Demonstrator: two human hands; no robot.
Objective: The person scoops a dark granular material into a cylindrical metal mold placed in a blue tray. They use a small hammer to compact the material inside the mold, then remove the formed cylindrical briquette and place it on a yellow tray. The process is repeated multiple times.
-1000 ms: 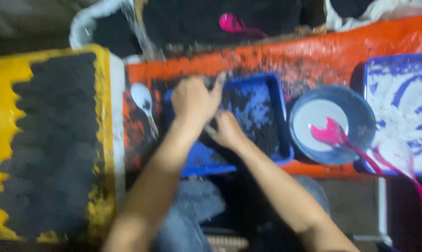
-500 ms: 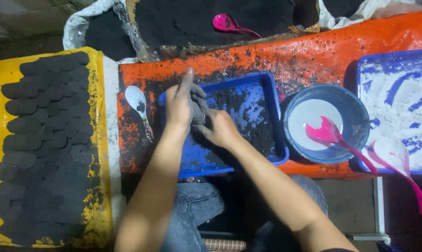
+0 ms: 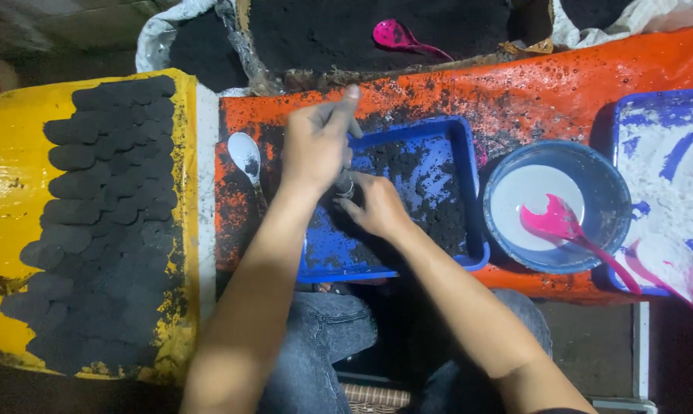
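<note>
My left hand (image 3: 316, 146) lies over the top of a small round metal mould (image 3: 345, 186), with the index finger stretched out towards the far side. My right hand (image 3: 377, 207) grips the same mould from the near right. Both hands are smeared with black powder. They work above the left half of a blue tray (image 3: 470, 192) that holds loose black powder. What is inside the mould is hidden by my hands.
A yellow board (image 3: 9, 192) on the left carries several rows of flat black discs (image 3: 109, 215). A white spoon (image 3: 247, 157) lies beside the tray on the orange table cover (image 3: 561, 84). On the right stand a blue bowl (image 3: 614, 201) with a pink spoon (image 3: 561, 226) and a tray of white powder (image 3: 668, 169).
The view has sharpened and shifted. My left hand has moved up over the mould and its index finger now points away; my right hand stays at the mould.
</note>
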